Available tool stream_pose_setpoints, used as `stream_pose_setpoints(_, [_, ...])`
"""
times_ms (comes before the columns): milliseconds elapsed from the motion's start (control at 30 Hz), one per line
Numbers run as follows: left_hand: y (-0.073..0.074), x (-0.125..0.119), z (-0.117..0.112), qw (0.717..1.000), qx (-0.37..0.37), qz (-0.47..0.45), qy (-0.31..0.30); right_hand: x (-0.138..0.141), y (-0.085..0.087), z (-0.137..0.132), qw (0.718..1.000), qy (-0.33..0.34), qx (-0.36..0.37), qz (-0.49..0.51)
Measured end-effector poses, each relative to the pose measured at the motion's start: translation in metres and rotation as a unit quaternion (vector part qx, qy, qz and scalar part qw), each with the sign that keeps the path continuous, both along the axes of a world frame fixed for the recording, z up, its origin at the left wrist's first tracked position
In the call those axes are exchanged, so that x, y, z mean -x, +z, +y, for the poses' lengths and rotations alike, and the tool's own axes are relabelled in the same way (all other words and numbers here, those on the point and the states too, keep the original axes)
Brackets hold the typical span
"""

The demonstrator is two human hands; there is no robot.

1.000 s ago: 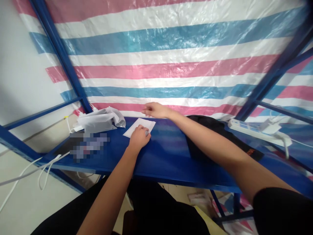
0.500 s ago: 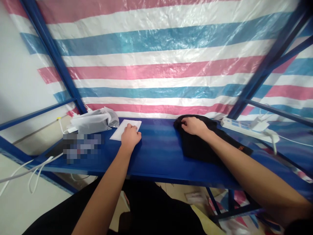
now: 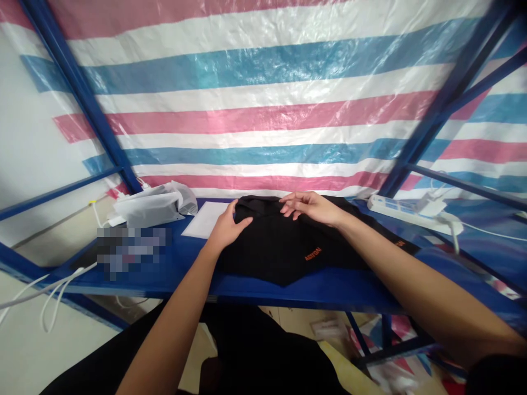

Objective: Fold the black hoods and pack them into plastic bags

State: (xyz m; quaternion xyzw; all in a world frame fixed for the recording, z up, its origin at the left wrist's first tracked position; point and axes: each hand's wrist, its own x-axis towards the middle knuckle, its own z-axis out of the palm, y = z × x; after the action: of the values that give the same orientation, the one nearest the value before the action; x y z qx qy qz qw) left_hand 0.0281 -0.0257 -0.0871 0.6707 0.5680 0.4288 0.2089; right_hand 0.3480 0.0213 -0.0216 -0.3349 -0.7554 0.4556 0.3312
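A black garment [image 3: 288, 247] with small orange lettering lies spread on the blue shelf [image 3: 255, 288] in front of me. My left hand [image 3: 226, 227] rests on its left edge, thumb and fingers closed on the fabric. My right hand [image 3: 308, 206] lies on the garment's far edge with fingers stretched out and slightly apart. A white sheet of paper [image 3: 203, 219] lies flat just left of my left hand, apart from the garment.
A crumpled white bag [image 3: 152, 206] sits at the shelf's far left, near white cables [image 3: 45, 291]. A white power strip [image 3: 407, 208] with a plugged adapter lies at the right. Blue frame posts [image 3: 78, 93] and a striped tarp [image 3: 263, 99] close the back.
My right hand went from beside the paper to the black garment and dragged it left to the middle of the shelf. My left hand left the paper and took the garment's edge.
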Motion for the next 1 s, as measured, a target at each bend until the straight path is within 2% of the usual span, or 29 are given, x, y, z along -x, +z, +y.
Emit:
stream_pose_setpoints(100, [-0.003,0.005,0.004,0.996,-0.031,0.078,0.03,-0.005,-0.015,0.014,0.983,-0.115,-0.093,-0.107])
stream_pose_setpoints(167, [0.0,0.004,0.001,0.988,-0.078,0.119,0.051,-0.009,-0.022,0.022,0.948,-0.196,-0.166,-0.189])
stream_pose_setpoints(233, [0.008,-0.007,-0.008,0.977,-0.135,0.157,0.051,-0.011,-0.027,0.031,0.904,-0.252,-0.221,-0.264])
stream_pose_setpoints(300, [0.019,-0.032,-0.023,0.967,-0.17,0.191,0.01,-0.01,-0.028,0.04,0.878,-0.281,-0.225,-0.314])
stream_pose_setpoints(400, [0.028,-0.089,-0.05,0.95,-0.146,0.245,-0.126,-0.004,-0.03,0.055,0.88,-0.276,-0.167,-0.35])
stream_pose_setpoints(467, [0.026,-0.129,-0.064,0.94,-0.107,0.256,-0.196,0.0,-0.032,0.063,0.888,-0.259,-0.14,-0.355])
stream_pose_setpoints(567, [0.019,-0.172,-0.073,0.921,-0.081,0.288,-0.251,-0.001,-0.032,0.067,0.909,-0.246,-0.106,-0.32])
stream_pose_setpoints(633, [0.019,-0.183,-0.074,0.916,-0.077,0.303,-0.251,-0.007,-0.025,0.067,0.931,-0.239,-0.065,-0.267])
stream_pose_setpoints(733, [0.029,-0.183,-0.079,0.942,-0.091,0.243,-0.214,-0.016,-0.005,0.071,0.949,-0.238,-0.031,-0.206])
stream_pose_setpoints(833, [0.043,-0.17,-0.092,0.975,-0.104,0.099,-0.168,-0.008,0.023,0.079,0.943,-0.243,-0.051,-0.221])
stream_pose_setpoints(933, [0.046,-0.144,-0.113,0.987,-0.103,-0.028,-0.124,0.024,0.043,0.086,0.953,-0.205,-0.061,-0.216])
stream_pose_setpoints(1000, [0.039,-0.118,-0.127,0.992,-0.101,-0.059,-0.056,0.055,0.044,0.088,0.967,-0.162,-0.069,-0.183])
